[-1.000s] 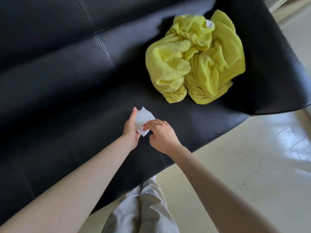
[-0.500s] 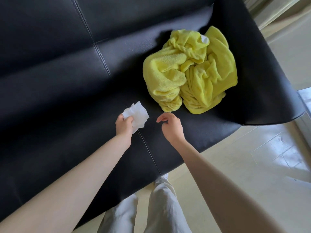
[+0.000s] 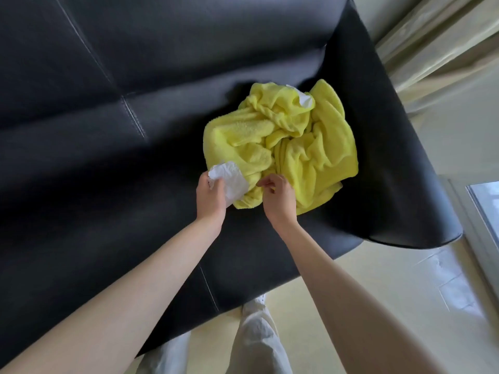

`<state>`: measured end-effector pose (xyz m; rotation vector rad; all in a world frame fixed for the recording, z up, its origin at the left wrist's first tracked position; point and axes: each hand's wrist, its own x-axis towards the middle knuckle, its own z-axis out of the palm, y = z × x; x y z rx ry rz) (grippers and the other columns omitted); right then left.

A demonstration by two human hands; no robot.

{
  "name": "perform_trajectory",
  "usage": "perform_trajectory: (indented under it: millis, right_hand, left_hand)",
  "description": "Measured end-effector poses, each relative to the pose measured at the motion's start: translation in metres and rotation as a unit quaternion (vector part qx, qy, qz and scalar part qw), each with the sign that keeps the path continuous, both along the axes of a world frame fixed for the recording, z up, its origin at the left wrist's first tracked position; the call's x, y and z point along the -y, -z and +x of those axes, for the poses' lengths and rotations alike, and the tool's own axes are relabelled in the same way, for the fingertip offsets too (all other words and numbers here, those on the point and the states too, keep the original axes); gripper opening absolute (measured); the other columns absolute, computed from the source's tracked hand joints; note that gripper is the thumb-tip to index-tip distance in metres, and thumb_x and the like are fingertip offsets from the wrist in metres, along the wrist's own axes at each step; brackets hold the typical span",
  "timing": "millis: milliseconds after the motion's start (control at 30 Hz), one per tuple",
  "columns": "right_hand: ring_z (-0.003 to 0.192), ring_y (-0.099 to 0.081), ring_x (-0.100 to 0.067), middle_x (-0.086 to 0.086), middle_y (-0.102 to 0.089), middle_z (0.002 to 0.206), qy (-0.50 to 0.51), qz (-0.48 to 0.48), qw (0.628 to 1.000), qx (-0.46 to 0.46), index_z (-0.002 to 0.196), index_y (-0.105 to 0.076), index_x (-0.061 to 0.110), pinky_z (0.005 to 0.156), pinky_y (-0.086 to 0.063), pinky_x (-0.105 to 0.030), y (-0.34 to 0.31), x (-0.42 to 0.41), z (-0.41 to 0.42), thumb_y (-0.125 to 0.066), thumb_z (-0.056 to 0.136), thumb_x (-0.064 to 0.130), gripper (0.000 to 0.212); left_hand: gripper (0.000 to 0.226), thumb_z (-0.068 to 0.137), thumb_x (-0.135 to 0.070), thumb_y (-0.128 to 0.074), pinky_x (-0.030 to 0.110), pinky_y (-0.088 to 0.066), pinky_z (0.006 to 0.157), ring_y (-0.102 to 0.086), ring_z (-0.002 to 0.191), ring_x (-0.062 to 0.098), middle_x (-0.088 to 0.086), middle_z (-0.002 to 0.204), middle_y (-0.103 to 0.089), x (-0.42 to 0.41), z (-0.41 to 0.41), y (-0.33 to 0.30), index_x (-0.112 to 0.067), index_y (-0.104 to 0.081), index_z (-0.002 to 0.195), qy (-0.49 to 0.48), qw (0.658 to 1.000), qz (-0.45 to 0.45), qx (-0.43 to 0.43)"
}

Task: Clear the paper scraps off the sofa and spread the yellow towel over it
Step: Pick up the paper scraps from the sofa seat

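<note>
A crumpled yellow towel (image 3: 286, 147) lies bunched on the right end of the black leather sofa (image 3: 108, 130). My left hand (image 3: 210, 198) grips white paper scraps (image 3: 229, 179) right at the towel's near left edge. My right hand (image 3: 278, 197) hovers over the towel's near edge with fingers loosely curled; whether it touches the cloth is unclear. Another white scrap (image 3: 305, 99) peeks out of the folds at the towel's far side.
The sofa's armrest (image 3: 391, 157) rises on the right, with pale curtains (image 3: 432, 49) beyond it. Cream tiled floor (image 3: 378, 306) lies beside the sofa's front edge. My legs in light trousers (image 3: 256, 341) stand against the sofa's front.
Both hands have moved right along the seat to the towel. The left hand still holds the paper scraps; the right hand has let go of them and reached the towel's near edge.
</note>
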<state>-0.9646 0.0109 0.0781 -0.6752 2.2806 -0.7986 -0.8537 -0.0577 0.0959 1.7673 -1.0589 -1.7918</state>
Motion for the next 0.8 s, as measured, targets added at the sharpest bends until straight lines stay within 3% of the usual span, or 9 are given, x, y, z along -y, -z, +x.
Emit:
perform_trajectory:
  millis: [167,300,400,500,567,700,800]
  right_hand:
    - [0.098,-0.055,-0.015,0.008,-0.052,0.106,-0.032,0.004,0.998,-0.050,0.093,-0.066,0.014,0.066,-0.047,-0.030,-0.008,0.005,-0.064,-0.038,0.081,-0.003,0.034]
    - [0.117,-0.045,-0.018,0.001,-0.050,0.120,-0.076,-0.017,0.987,-0.139,0.106,-0.063,0.014,0.071,-0.047,-0.031,-0.012,0.018,-0.104,-0.043,0.079,-0.005,0.038]
    - [0.129,-0.036,-0.022,-0.002,-0.043,0.139,-0.132,-0.024,0.968,-0.210,0.122,-0.060,0.015,0.089,-0.050,-0.039,-0.019,0.036,-0.131,-0.047,0.080,-0.003,0.048]
    - [0.146,-0.012,-0.020,0.001,-0.019,0.158,-0.222,0.030,0.948,-0.225,0.141,-0.046,0.021,0.111,-0.033,-0.038,-0.023,0.053,-0.151,-0.049,0.084,0.001,0.060]
    - [0.148,-0.005,-0.016,0.004,-0.013,0.160,-0.257,0.056,0.941,-0.212,0.146,-0.037,0.021,0.117,-0.023,-0.036,-0.023,0.060,-0.159,-0.049,0.085,0.002,0.065]
    - [0.143,-0.022,-0.018,0.003,-0.033,0.152,-0.213,0.022,0.960,-0.181,0.145,-0.038,0.012,0.114,-0.028,-0.037,-0.018,0.054,-0.156,-0.045,0.083,-0.001,0.064]
    - [0.137,-0.034,-0.019,0.001,-0.042,0.146,-0.177,-0.034,0.960,-0.213,0.140,-0.045,0.010,0.112,-0.030,-0.034,-0.017,0.033,-0.140,-0.046,0.080,-0.001,0.061]
  left_hand:
    - [0.014,0.093,-0.013,-0.040,0.018,-0.036,0.063,-0.046,0.077,0.005,-0.007,0.088,-0.048,-0.003,-0.053,-0.008,-0.013,-0.050,0.103,-0.020,0.999,-0.027,-0.001]
    - [0.018,0.094,-0.013,-0.041,0.016,-0.037,0.063,-0.049,0.079,0.005,-0.006,0.092,-0.052,-0.003,-0.082,-0.015,-0.012,-0.051,0.109,-0.043,0.998,-0.031,-0.015]
    - [0.025,0.095,-0.012,-0.041,0.013,-0.039,0.060,-0.051,0.081,0.003,-0.008,0.094,-0.053,-0.002,-0.099,-0.019,-0.018,-0.050,0.118,-0.060,0.998,-0.032,-0.018]
    - [0.027,0.097,-0.011,-0.040,0.017,-0.039,0.067,-0.050,0.084,0.005,-0.011,0.093,-0.051,-0.004,-0.110,-0.016,-0.017,-0.049,0.122,-0.073,0.997,-0.025,-0.018]
    - [0.027,0.097,-0.010,-0.039,0.020,-0.039,0.072,-0.050,0.086,0.009,-0.011,0.090,-0.050,-0.007,-0.113,-0.011,-0.015,-0.050,0.121,-0.074,0.997,-0.022,-0.015]
    - [0.026,0.094,-0.008,-0.038,0.020,-0.039,0.068,-0.050,0.083,0.012,-0.007,0.088,-0.052,-0.021,-0.110,0.000,-0.011,-0.053,0.115,-0.084,0.996,-0.017,-0.011]
    - [0.024,0.094,-0.010,-0.039,0.021,-0.040,0.071,-0.050,0.091,0.015,-0.004,0.097,-0.053,-0.033,-0.105,0.006,-0.014,-0.053,0.114,-0.076,0.997,-0.015,-0.004]
